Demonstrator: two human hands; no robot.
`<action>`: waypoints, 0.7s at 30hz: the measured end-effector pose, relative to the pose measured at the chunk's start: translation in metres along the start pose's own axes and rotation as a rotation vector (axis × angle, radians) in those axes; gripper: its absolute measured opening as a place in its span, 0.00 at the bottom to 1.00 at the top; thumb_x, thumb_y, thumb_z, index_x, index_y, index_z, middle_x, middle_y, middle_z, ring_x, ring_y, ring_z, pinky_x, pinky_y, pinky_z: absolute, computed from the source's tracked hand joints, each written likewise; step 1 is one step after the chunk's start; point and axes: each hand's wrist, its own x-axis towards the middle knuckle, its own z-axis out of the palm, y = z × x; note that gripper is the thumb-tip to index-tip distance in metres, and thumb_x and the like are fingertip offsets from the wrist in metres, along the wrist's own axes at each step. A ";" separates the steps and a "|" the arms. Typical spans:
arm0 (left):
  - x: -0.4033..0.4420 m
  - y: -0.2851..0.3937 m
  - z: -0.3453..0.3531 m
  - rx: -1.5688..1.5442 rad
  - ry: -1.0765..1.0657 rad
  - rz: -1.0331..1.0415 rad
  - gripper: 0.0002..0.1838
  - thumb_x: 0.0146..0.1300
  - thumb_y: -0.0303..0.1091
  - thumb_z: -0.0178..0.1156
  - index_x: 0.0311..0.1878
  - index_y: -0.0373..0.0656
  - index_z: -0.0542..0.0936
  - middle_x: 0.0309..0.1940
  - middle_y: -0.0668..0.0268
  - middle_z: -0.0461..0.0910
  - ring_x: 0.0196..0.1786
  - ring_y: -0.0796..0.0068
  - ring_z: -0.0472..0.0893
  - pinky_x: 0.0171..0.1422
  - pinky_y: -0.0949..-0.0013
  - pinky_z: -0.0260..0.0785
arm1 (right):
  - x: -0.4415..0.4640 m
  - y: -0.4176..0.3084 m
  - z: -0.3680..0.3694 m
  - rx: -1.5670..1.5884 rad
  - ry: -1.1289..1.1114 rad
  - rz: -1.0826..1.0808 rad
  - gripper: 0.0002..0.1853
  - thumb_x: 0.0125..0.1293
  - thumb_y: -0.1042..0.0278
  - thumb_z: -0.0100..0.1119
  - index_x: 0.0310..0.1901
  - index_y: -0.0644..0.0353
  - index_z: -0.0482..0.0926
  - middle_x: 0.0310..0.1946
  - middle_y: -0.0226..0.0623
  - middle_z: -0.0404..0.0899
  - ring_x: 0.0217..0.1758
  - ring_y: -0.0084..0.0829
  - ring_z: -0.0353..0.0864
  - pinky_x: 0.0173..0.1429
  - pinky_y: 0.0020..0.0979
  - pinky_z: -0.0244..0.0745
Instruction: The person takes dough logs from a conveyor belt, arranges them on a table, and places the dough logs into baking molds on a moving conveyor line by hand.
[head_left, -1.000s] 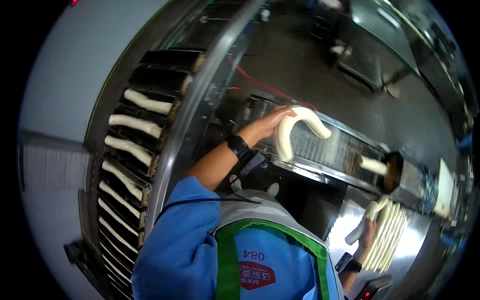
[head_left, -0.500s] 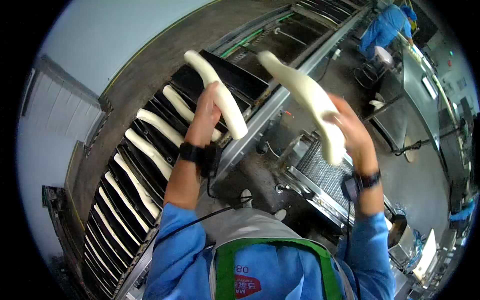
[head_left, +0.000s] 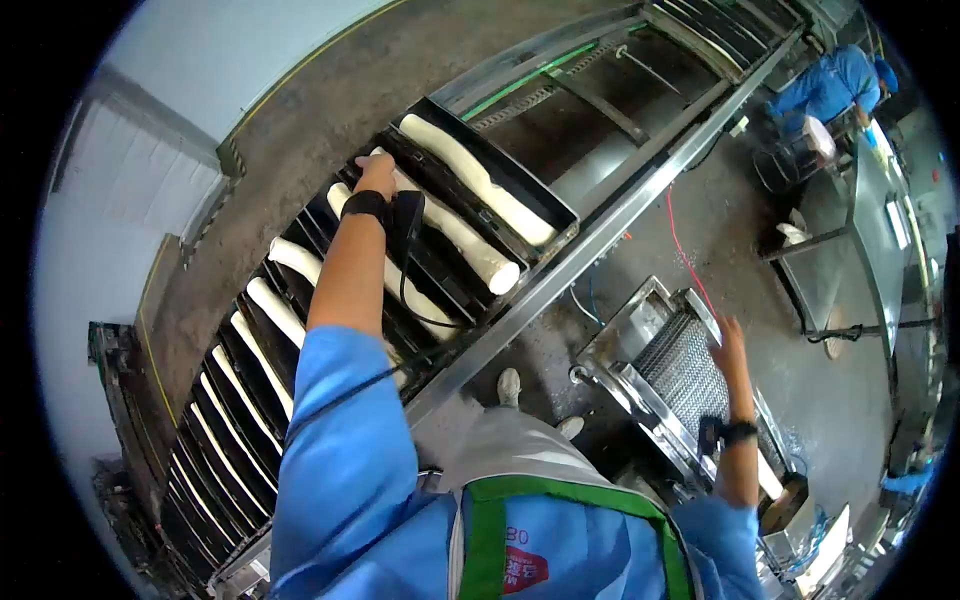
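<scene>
My left hand [head_left: 376, 177] is at the far end of a long white dough roll [head_left: 462, 235] lying in a black tray. Its fingers curl over the roll, partly out of sight, and the tip shows just beyond them. In the end tray [head_left: 570, 222] beside it lies another dough roll [head_left: 470, 175], which no hand touches. Over the mesh conveyor [head_left: 682, 365] on the right, my right hand [head_left: 731, 350] holds nothing, its fingers stretched forward. Close to the right wrist, a white roll end [head_left: 769, 478] shows on the conveyor.
More black trays with dough rolls [head_left: 262, 350] run down to the left. A metal rail [head_left: 610, 240] edges the line. At the upper right a co-worker in blue [head_left: 825, 90] bends by a metal table [head_left: 880, 230] and a stool [head_left: 800, 150].
Both dough rolls that were held in the air now lie in neighbouring black trays. My left hand has moved left and up with one. My right hand has let its roll go and moved down right.
</scene>
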 end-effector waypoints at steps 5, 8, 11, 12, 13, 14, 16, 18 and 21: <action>-0.014 0.041 -0.022 -0.652 0.053 -0.416 0.11 0.46 0.25 0.54 0.35 0.38 0.66 0.27 0.58 0.69 0.32 0.63 0.70 0.36 0.68 0.64 | -0.152 0.082 0.028 -0.241 -0.197 0.624 0.39 0.39 0.71 0.61 0.57 0.53 0.56 0.56 0.43 0.57 0.60 0.45 0.53 0.60 0.46 0.50; -0.029 0.052 -0.036 -1.010 0.084 -0.492 0.12 0.44 0.24 0.55 0.33 0.41 0.65 0.25 0.61 0.67 0.31 0.63 0.68 0.37 0.68 0.63 | -0.156 0.042 0.007 -0.349 -0.254 0.634 0.35 0.43 0.70 0.57 0.56 0.50 0.57 0.58 0.41 0.54 0.61 0.45 0.52 0.59 0.47 0.50; -0.056 0.057 -0.030 -0.799 0.408 -0.243 0.14 0.42 0.23 0.54 0.33 0.42 0.63 0.24 0.63 0.64 0.29 0.65 0.67 0.35 0.70 0.61 | -0.158 0.047 0.019 -0.406 -0.210 0.574 0.35 0.39 0.70 0.61 0.54 0.48 0.59 0.54 0.39 0.58 0.58 0.43 0.55 0.52 0.52 0.56; -0.068 0.059 -0.027 -0.565 0.652 -0.016 0.15 0.41 0.21 0.53 0.34 0.43 0.62 0.24 0.64 0.63 0.28 0.67 0.66 0.32 0.72 0.61 | -0.153 0.044 0.019 -0.429 -0.247 0.614 0.38 0.37 0.71 0.63 0.54 0.48 0.58 0.53 0.38 0.58 0.57 0.41 0.56 0.49 0.56 0.58; -0.088 0.071 -0.035 -0.681 0.659 0.055 0.15 0.41 0.20 0.52 0.35 0.42 0.62 0.24 0.64 0.63 0.28 0.68 0.66 0.34 0.72 0.60 | -0.148 0.044 0.022 -0.422 -0.243 0.607 0.38 0.37 0.71 0.63 0.54 0.48 0.58 0.53 0.38 0.58 0.57 0.41 0.56 0.49 0.56 0.58; -0.108 0.085 -0.044 -0.800 0.660 0.129 0.16 0.42 0.19 0.51 0.36 0.42 0.63 0.24 0.64 0.63 0.29 0.69 0.66 0.36 0.73 0.60 | -0.145 0.045 0.023 -0.386 -0.218 0.571 0.35 0.38 0.71 0.61 0.52 0.48 0.59 0.53 0.38 0.59 0.57 0.42 0.57 0.48 0.56 0.59; -0.127 0.094 -0.050 -0.890 0.657 0.185 0.20 0.42 0.16 0.48 0.42 0.41 0.65 0.25 0.66 0.63 0.30 0.73 0.66 0.39 0.75 0.60 | -0.139 0.037 0.017 -0.343 -0.207 0.528 0.30 0.40 0.71 0.60 0.49 0.49 0.62 0.51 0.37 0.61 0.55 0.42 0.59 0.46 0.57 0.59; -0.143 0.098 -0.055 -0.940 0.513 0.284 0.24 0.42 0.15 0.46 0.47 0.41 0.64 0.25 0.67 0.62 0.30 0.75 0.64 0.41 0.77 0.59 | -0.129 0.017 0.005 -0.323 -0.235 0.508 0.26 0.41 0.71 0.58 0.47 0.50 0.64 0.49 0.38 0.62 0.54 0.42 0.60 0.46 0.58 0.59; -0.147 0.089 -0.054 -0.912 0.502 0.287 0.24 0.43 0.14 0.45 0.48 0.41 0.67 0.26 0.69 0.61 0.30 0.77 0.62 0.41 0.78 0.58 | -0.123 0.011 0.013 -0.318 -0.138 0.359 0.25 0.39 0.71 0.61 0.43 0.53 0.66 0.42 0.39 0.67 0.50 0.42 0.65 0.44 0.59 0.58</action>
